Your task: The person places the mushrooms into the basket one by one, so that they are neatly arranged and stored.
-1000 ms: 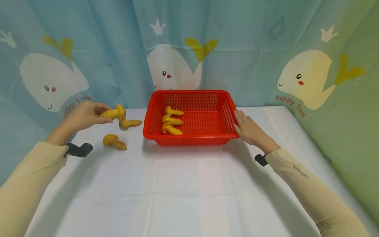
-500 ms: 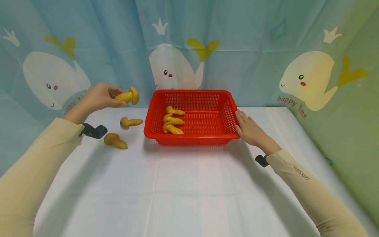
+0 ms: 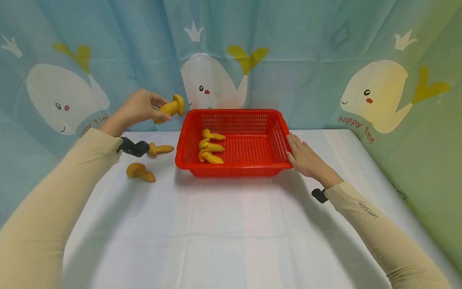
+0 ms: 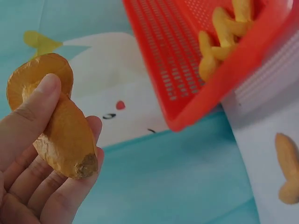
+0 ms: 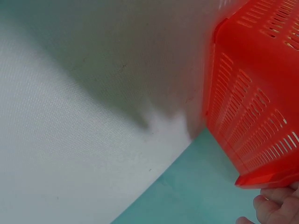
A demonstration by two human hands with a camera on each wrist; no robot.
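My left hand point(image 3: 141, 106) holds a yellow-orange mushroom point(image 3: 171, 108) up in the air, left of the red basket point(image 3: 234, 166) and higher than its rim. In the left wrist view the thumb presses along the stem of this mushroom point(image 4: 70, 135), fingers behind it, the cap near the thumb tip. My right hand point(image 3: 305, 156) rests with straight fingers against the basket's right side. Inside the basket, at its left, three yellow mushrooms point(image 3: 211, 147) lie in a column. Two more mushrooms lie on the table: one point(image 3: 159, 149) behind the left wrist strap, another point(image 3: 140, 172) nearer.
A white cloth covers the table point(image 3: 223, 233), its back edge running behind the basket. Directly behind hangs a blue curtain point(image 3: 296, 80) printed with whales, turning green on the right side. Each wrist wears a black strap mount point(image 3: 134, 147).
My left hand has lifted the mushroom from beside the two on the table and carried it up and right toward the basket. The right hand stays where it was.
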